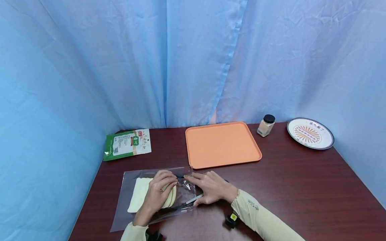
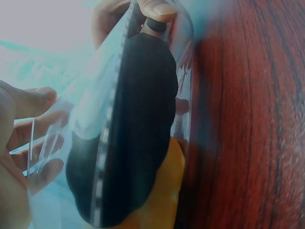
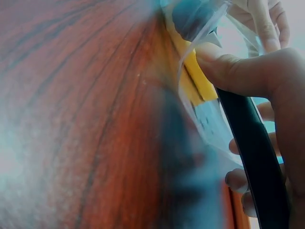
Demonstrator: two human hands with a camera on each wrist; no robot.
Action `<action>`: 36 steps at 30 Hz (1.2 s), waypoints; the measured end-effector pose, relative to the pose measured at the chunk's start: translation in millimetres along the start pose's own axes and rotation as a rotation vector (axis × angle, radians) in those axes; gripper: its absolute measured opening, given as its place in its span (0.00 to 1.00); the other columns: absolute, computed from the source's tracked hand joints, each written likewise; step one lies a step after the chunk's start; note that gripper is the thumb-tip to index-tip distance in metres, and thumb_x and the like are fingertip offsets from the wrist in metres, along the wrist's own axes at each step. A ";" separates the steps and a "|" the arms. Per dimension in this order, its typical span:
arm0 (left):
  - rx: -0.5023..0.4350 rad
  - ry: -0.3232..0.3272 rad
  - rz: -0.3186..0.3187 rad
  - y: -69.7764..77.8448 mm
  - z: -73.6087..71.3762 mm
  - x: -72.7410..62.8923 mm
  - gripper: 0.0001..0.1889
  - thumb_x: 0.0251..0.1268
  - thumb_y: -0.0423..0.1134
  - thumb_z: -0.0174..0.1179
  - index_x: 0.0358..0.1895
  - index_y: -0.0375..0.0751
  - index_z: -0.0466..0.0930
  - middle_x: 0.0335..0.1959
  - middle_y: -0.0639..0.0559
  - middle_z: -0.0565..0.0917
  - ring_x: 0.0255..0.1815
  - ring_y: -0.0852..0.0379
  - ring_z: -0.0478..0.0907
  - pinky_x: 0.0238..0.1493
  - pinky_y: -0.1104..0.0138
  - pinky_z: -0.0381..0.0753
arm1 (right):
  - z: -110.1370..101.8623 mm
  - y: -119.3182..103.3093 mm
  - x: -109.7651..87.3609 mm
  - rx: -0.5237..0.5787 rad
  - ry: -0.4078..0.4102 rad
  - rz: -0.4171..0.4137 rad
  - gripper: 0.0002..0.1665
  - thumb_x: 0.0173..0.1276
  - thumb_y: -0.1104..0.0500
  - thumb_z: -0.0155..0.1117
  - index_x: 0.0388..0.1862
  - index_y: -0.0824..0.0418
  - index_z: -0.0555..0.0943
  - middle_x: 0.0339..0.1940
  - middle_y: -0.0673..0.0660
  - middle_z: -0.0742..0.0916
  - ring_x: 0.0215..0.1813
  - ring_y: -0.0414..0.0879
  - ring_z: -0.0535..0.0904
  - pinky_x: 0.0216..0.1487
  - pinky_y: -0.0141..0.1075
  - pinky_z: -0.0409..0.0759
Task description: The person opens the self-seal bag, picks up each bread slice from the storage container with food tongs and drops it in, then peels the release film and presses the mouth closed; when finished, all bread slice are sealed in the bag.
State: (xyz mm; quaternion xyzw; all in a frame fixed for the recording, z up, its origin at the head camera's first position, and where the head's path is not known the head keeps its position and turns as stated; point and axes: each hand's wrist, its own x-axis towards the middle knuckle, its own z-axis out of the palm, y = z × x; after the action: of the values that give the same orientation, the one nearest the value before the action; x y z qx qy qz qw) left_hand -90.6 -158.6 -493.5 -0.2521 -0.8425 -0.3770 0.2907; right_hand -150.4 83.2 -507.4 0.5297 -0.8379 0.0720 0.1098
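Observation:
A clear plastic bag (image 1: 120,214) lies on the table with several flat, pale yellow sheets (image 1: 138,192) inside. My left hand (image 1: 158,189) is over the sheets, its thumb and fingertips pinching the bag's film near the open right end. With my right hand (image 1: 211,187) I grip a pair of tongs (image 1: 194,199) with silver-and-black arms; its black heads reach into the bag mouth. One broad black head (image 2: 147,90) fills much of the left wrist view, behind film. In the right wrist view, a black arm (image 3: 252,148) runs under my thumb.
An orange tray (image 1: 223,145) lies just beyond the hands. Behind it to the right stand a black-lidded jar (image 1: 266,126) and a white patterned plate (image 1: 322,140). A green-and-white packet (image 1: 126,144) is at the back left. Blue curtains (image 1: 193,63) enclose the table.

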 end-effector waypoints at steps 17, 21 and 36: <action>-0.010 0.018 0.025 0.0 0.5 1.9 0.08 0.50 0.23 0.72 0.31 0.39 0.88 0.35 0.51 0.88 0.44 0.51 0.82 0.49 0.67 0.82 | -21.5 8.2 -13.3 -0.024 0.025 0.047 0.60 0.46 0.19 0.67 0.71 0.54 0.74 0.55 0.52 0.87 0.27 0.40 0.78 0.29 0.34 0.78; -0.017 0.029 0.037 -0.2 0.6 1.6 0.09 0.48 0.22 0.72 0.31 0.38 0.88 0.35 0.50 0.88 0.44 0.50 0.82 0.50 0.68 0.81 | -27.8 12.0 -20.9 -0.026 0.044 0.067 0.61 0.45 0.19 0.68 0.71 0.54 0.74 0.57 0.52 0.86 0.25 0.39 0.72 0.29 0.35 0.77; -0.029 0.027 0.034 -2.7 0.7 0.8 0.06 0.51 0.24 0.71 0.30 0.37 0.88 0.34 0.48 0.88 0.44 0.50 0.82 0.52 0.71 0.80 | -47.6 22.7 -62.0 -0.023 0.091 0.119 0.62 0.42 0.22 0.73 0.71 0.56 0.73 0.59 0.53 0.86 0.17 0.31 0.48 0.21 0.26 0.53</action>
State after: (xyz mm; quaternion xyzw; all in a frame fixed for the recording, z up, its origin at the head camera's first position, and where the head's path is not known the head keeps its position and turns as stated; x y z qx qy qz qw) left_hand -93.2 -159.5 -494.6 -0.2655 -0.8285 -0.3874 0.3051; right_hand -140.0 158.3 -477.6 0.4740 -0.8628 0.0925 0.1494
